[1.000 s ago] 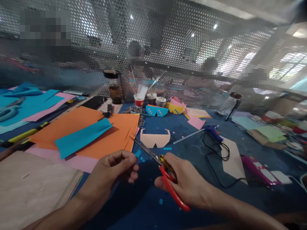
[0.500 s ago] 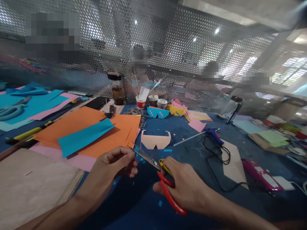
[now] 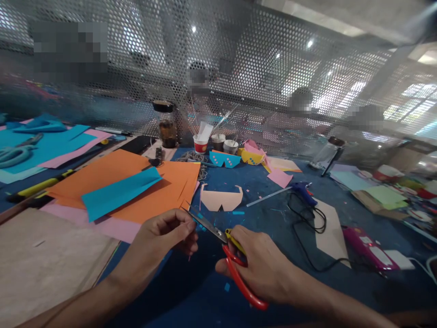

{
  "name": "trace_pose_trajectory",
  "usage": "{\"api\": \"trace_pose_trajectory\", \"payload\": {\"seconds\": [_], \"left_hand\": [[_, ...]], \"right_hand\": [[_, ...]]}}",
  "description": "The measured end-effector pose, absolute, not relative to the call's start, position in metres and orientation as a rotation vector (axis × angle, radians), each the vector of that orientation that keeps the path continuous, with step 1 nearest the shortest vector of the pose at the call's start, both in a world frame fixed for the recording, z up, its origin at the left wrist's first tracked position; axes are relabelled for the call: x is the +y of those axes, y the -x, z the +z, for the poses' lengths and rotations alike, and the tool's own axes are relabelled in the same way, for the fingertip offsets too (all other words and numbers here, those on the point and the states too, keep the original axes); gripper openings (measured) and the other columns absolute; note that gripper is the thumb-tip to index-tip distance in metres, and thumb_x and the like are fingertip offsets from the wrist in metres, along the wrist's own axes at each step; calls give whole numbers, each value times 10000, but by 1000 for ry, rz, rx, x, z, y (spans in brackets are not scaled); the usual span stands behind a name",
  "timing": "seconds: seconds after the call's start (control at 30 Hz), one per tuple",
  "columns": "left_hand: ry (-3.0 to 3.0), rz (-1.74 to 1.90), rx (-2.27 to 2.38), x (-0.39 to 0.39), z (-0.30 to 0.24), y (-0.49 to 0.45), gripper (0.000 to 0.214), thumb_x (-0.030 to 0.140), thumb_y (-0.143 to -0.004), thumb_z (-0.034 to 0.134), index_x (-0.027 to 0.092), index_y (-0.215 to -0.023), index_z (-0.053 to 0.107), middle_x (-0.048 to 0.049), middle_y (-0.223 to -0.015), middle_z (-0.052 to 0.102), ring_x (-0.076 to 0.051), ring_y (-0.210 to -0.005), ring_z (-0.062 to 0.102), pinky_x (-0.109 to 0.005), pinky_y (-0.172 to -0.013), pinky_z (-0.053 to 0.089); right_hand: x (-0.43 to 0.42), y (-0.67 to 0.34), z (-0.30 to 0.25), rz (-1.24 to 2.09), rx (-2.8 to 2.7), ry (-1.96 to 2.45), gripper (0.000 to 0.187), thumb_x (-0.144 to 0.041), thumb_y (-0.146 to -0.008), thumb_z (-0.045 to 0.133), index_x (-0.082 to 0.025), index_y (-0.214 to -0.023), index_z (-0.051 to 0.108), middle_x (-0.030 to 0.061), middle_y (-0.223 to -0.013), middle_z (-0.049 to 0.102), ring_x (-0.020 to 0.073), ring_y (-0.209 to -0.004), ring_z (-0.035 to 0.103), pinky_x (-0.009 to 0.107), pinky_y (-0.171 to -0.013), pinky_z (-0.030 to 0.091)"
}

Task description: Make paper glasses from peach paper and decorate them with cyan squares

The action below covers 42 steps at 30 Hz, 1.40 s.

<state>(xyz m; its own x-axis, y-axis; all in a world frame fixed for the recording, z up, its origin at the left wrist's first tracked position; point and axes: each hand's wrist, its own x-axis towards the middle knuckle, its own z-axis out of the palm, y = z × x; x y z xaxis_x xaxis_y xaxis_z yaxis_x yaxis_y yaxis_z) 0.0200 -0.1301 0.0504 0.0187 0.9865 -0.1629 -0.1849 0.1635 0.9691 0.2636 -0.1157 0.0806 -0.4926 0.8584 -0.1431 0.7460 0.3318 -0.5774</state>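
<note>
My right hand (image 3: 262, 259) grips a pair of scissors (image 3: 212, 228) with red and yellow handles. Their blades point up and left and look slightly parted at the tips. Close beside the blades, my left hand (image 3: 174, 232) is pinched, thumb against the fingers; whatever it holds is too small or hidden to name. A tiny pink speck shows just under those fingers. Beyond the blades, pale pink paper glasses (image 3: 221, 200) stand on the blue table (image 3: 191, 296). Small blue paper scraps (image 3: 227, 287) are scattered around the hands.
Orange sheets (image 3: 119, 173) carry a folded blue strip (image 3: 119, 193) on the left. Blue paper glasses (image 3: 224, 159) and yellow ones (image 3: 252, 157) stand behind. At right lie a glue gun (image 3: 303, 191) with its cord and a magenta device (image 3: 367, 248). A perforated metal screen (image 3: 232, 68) closes the back.
Both hands stay almost in place, the left still pinched by the blade tips. The scissors have shifted very slightly left. The view has moved a little.
</note>
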Motion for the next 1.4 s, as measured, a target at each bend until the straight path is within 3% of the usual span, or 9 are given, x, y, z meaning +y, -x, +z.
{"api": "trace_pose_trajectory", "payload": {"seconds": [0.33,1.4], "left_hand": [[-960,1170,1186,-129,59,-24,266,391,-719,895,211,-659,709,-7,-599,734,-161,-519,695,-234,-514,560],[-977,1164,1179,-132,55,-23,273,428,-762,884,216,-685,730,-26,-619,741,-169,-539,695,-245,-535,561]], "right_hand": [[-116,-263,84,875,-2456,1481,422,-551,-922,813,-215,-858,566,-33,-759,629,114,-588,418,281,-595,236],[-118,-265,79,886,-2489,1458,415,-557,-933,801,-217,-888,568,-29,-796,632,125,-611,431,279,-602,250]]}}
